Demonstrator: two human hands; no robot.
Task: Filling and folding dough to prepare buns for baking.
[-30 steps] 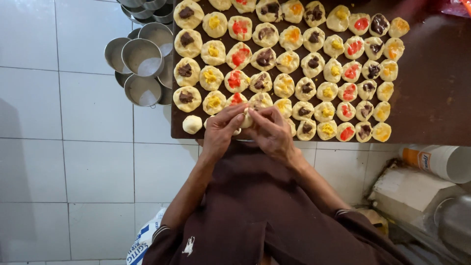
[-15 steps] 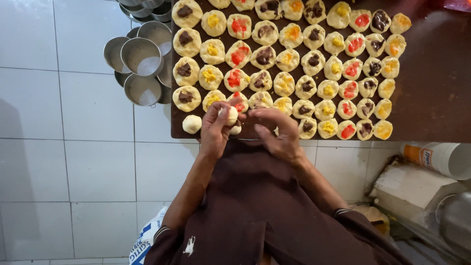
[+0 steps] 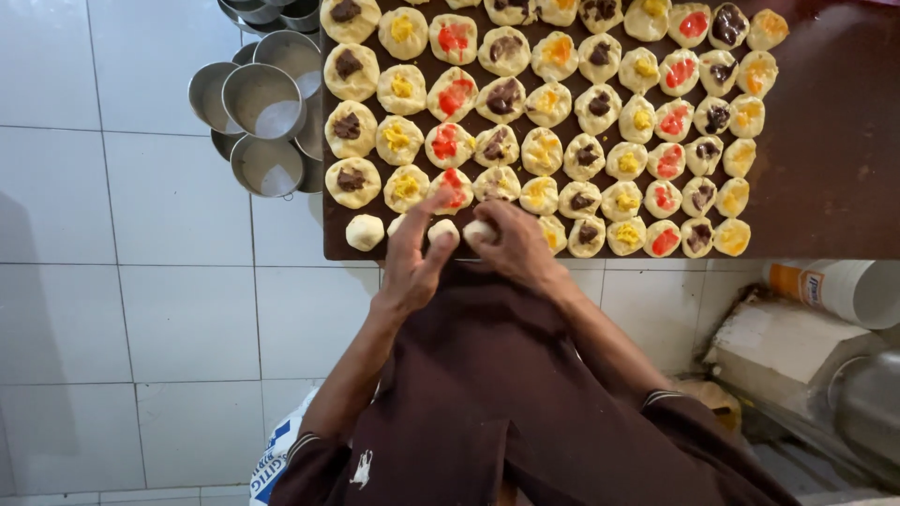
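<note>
Small pale dough ball [image 3: 443, 230], pinched in left hand [image 3: 412, 258] fingers; right hand [image 3: 511, 245] cups another ball [image 3: 478, 231]. Either could squash against the red-filled round [image 3: 454, 186] just beyond.

Below you the floor [image 3: 141, 309] is laid in large white square tiles with thin grey grout lines, and it fills the whole side from seven to eleven o'clock. Soft, even light falls on it, and a faint shadow darkens the tiles at the far nine o'clock edge. The dark brown desk [image 3: 825, 141] runs across the twelve to two o'clock part of your view, its bare surface showing at two o'clock. At ten to eleven o'clock, a cluster of round metal moulds [image 3: 262, 103] stands just beside the desk's edge. At four o'clock you see a white block [image 3: 787, 347] and, past it, a white cylindrical container [image 3: 853, 286].
</note>
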